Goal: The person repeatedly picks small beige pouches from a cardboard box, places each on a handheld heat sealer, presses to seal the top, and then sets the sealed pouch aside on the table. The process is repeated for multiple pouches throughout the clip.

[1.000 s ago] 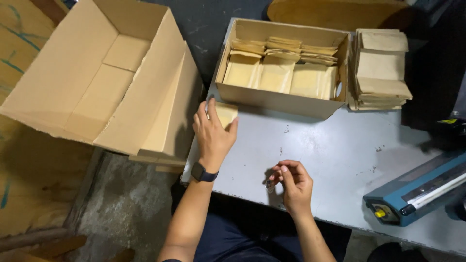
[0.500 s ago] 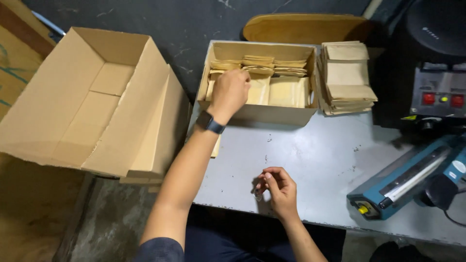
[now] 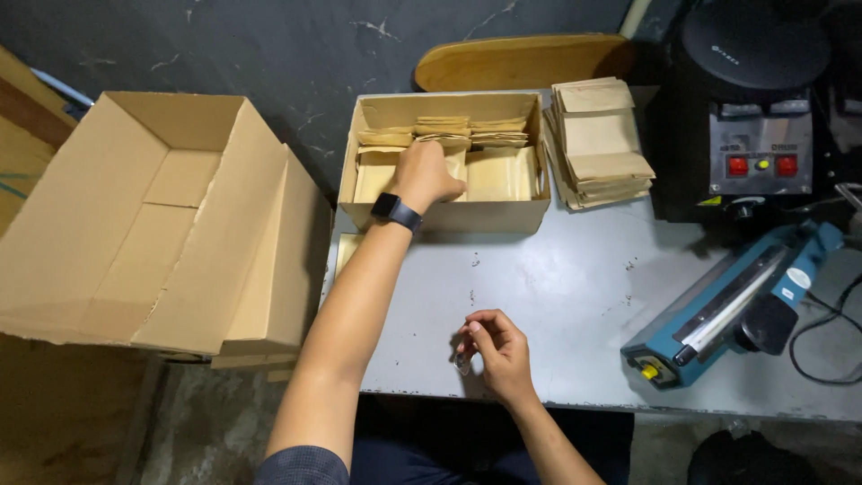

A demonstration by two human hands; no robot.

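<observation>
Left hand (image 3: 426,175) curled over brown pouches (image 3: 440,135) inside small carton (image 3: 449,216), right hand (image 3: 494,350) pinching something tiny.

Probably a small packing workshop: heat sealer (image 3: 732,310), paper pouches (image 3: 600,144), large carton (image 3: 153,216).

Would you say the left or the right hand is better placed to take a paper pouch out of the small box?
Left hand: already inside the small box on the pouches.
</observation>
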